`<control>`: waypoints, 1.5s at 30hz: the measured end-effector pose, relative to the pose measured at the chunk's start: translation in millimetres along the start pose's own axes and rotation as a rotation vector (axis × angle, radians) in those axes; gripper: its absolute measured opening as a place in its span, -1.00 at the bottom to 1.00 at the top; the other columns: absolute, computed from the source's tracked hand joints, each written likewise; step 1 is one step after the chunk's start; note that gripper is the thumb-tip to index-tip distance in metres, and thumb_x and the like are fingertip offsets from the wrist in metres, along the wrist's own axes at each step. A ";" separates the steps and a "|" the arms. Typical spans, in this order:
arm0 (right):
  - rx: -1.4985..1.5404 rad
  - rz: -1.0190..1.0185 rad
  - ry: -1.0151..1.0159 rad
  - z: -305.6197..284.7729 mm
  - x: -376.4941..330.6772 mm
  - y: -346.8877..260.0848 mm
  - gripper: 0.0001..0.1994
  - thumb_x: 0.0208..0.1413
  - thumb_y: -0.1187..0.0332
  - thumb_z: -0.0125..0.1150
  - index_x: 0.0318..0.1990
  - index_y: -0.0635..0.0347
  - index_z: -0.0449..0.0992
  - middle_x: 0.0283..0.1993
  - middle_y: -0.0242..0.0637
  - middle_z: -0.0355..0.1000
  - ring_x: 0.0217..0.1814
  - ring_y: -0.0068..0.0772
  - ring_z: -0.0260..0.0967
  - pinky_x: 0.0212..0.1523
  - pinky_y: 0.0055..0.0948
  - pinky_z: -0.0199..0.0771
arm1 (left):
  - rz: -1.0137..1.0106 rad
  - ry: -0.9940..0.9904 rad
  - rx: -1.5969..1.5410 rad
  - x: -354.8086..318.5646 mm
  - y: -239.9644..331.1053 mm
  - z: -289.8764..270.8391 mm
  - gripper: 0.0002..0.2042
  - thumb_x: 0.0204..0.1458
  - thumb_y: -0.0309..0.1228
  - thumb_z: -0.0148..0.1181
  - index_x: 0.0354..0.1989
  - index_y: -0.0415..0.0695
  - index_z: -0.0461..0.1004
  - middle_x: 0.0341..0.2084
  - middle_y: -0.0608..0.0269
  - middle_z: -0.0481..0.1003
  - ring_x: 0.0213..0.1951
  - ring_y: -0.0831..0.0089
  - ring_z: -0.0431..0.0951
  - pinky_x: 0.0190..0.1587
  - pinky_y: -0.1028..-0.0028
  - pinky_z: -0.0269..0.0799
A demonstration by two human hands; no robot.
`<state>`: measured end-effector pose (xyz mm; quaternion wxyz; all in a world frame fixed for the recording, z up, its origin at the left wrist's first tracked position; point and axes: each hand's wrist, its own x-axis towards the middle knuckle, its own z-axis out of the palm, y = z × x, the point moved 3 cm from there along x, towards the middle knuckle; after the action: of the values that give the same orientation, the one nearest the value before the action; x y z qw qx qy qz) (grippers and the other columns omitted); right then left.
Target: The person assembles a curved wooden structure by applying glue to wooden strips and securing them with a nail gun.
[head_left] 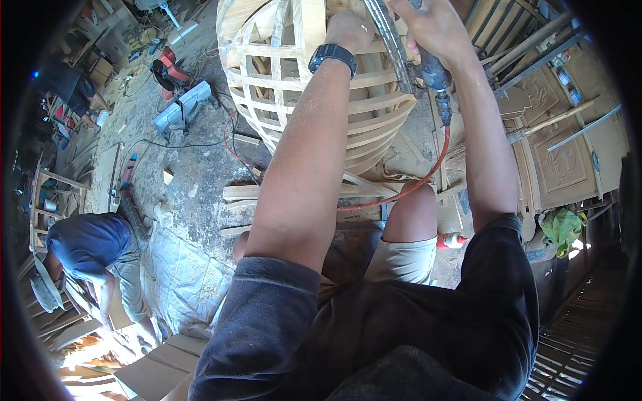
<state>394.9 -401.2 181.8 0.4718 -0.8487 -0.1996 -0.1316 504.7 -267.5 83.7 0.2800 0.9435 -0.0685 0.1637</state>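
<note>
A large curved wooden lattice frame (294,52) with bent slats stands in front of me at the top of the view. My left hand (351,31), with a black watch on its wrist, rests against the frame beside an upright board. Its fingers are hidden behind the back of the hand. To the right, my right hand (433,27) is closed around the handle of an air nail gun (433,72). The gun's long metal magazine lies along the frame's right side. From the handle's fitting a red air hose (441,155) curves down toward my knees.
Loose wooden strips (241,192) lie by my legs. At left are a blue-grey machine (184,107) with cords, a bent-over person (90,247) and another person (67,83). Carved wooden panels (562,160) stand at right, near a red-and-white bottle (452,240) and green cloth (564,229).
</note>
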 end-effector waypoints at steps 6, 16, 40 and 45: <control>0.001 -0.407 0.174 -4.2 2.8 13.8 -0.78 0.25 0.30 0.11 -0.21 0.29 0.57 -0.54 -0.34 0.45 -0.64 -0.57 0.32 -0.57 -0.43 0.34 | 0.348 0.208 0.426 5.8 -5.5 18.0 -0.51 0.18 -0.03 -0.01 0.00 -0.20 0.57 -0.01 -0.09 0.55 0.06 0.00 0.53 0.29 0.06 0.18; 0.012 0.165 0.156 -30.5 -71.7 23.7 -0.72 0.30 0.26 0.16 -0.29 0.35 0.55 -0.58 -0.36 0.41 -0.71 -0.57 0.27 -0.67 -0.45 0.28 | 0.324 0.218 0.180 -5.5 30.6 -16.8 -0.72 0.01 -0.27 0.12 -0.47 -0.22 0.65 -0.51 -0.18 0.58 -0.24 -0.08 0.62 -0.02 0.04 0.48; -0.138 0.179 -0.156 -10.7 -45.0 -7.4 -0.65 0.29 0.17 0.15 -0.19 0.39 0.59 -0.51 -0.28 0.50 -0.58 -0.53 0.40 -0.46 -0.42 0.41 | 0.466 0.141 0.684 65.2 27.1 -83.0 -0.74 -0.12 -0.26 0.30 -0.28 -0.11 0.69 -0.23 -0.06 0.64 -0.10 0.06 0.64 0.00 0.17 0.52; -0.106 0.127 -0.086 2.9 -43.6 -3.5 -0.65 0.29 0.17 0.15 -0.22 0.38 0.59 -0.53 -0.30 0.48 -0.60 -0.55 0.39 -0.48 -0.44 0.40 | 0.492 0.061 0.739 39.0 25.5 -96.4 -0.66 -0.15 -0.12 0.36 -0.23 -0.03 0.70 -0.20 -0.01 0.64 -0.06 0.06 0.62 0.06 0.17 0.47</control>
<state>354.8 -406.4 165.0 0.4245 -0.8883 -0.1581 -0.0755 509.5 -237.1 186.2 -0.1213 0.9305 -0.2198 0.2666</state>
